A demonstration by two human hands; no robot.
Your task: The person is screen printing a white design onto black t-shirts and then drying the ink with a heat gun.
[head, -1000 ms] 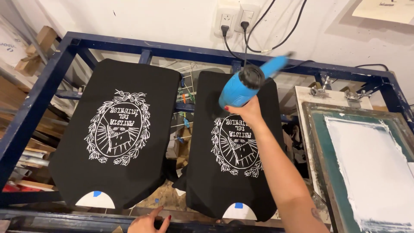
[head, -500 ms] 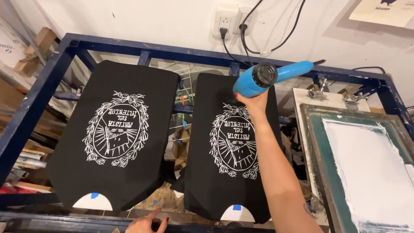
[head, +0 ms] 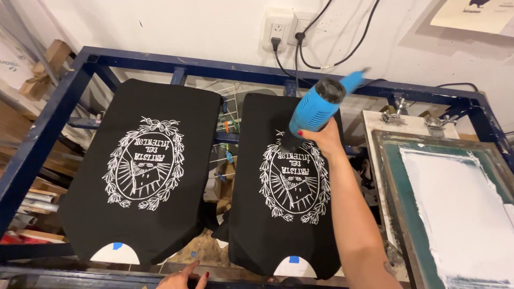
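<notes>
Right hand (head: 320, 140) is seen closed around the grip of a blue heat gun (head: 319, 104), which is held above the upper part of the right black garment (head: 286, 187), its dark nozzle pointed down toward the top of the white oval print (head: 293, 182). Whether the nozzle touches the fabric cannot be told. A black cord is seen running from the rear of the gun up toward the wall sockets (head: 286, 29) on the white wall. The forearm is stretched diagonally up from the lower right corner, across the right edge of that garment.

Only the fingers of the left hand (head: 184, 278) are visible at the bottom edge, spread apart and laid on or just above the lower bar of the dark blue metal frame (head: 48, 128), between the two garments; nothing is gripped by it.

A second black garment (head: 142, 171), bearing the same white wreath design, is stretched over a platen to the left, well apart from the heat gun. Small blue tape marks are shown at the pale lower ends of both platens. To the right, a printing screen (head: 455, 203) with a green border and a white inked area is laid flat, just beside the right garment.
</notes>
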